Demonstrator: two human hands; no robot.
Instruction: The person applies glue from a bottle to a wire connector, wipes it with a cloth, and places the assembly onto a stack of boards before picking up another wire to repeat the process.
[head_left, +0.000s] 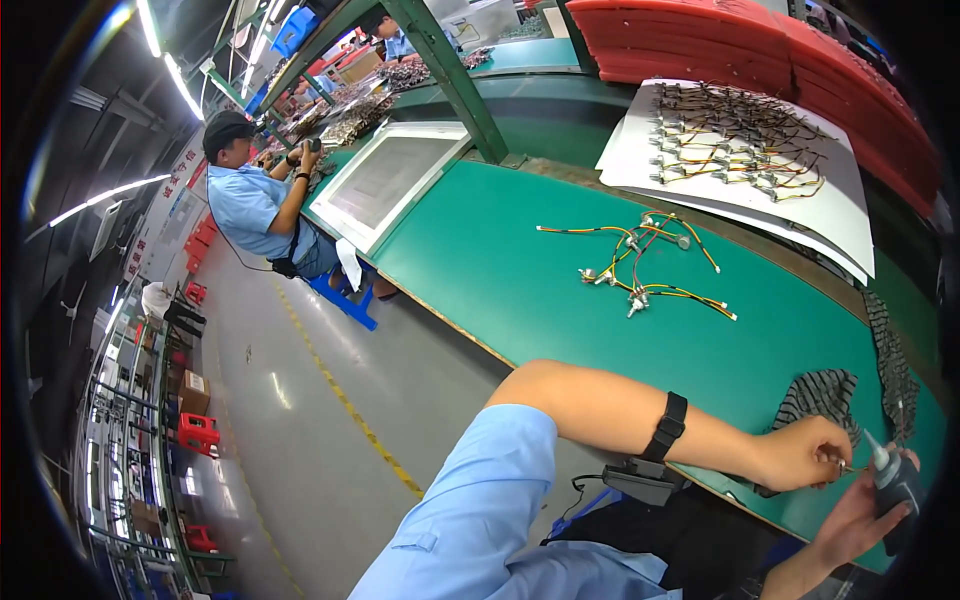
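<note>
At the lower right, my left hand [803,453] is closed in a pinch on a small metal part [846,468], mostly hidden by the fingers. Beside it, my right hand [850,525] grips a dark squeeze bottle [897,490] with a pale pointed nozzle, its tip close to the pinched part. A grey-black striped cloth [818,392] lies just behind my left hand. Farther left on the green bench [480,240] is a loose group of wired potentiometers [638,298] with red, yellow and black leads.
White sheets [630,155] at the back carry rows of similar wired parts [735,140]. Red stacked material [700,45] rises behind them. A white-framed panel [390,185] lies on the bench's far left, where a co-worker [250,190] sits. Another striped cloth [890,350] lies far right.
</note>
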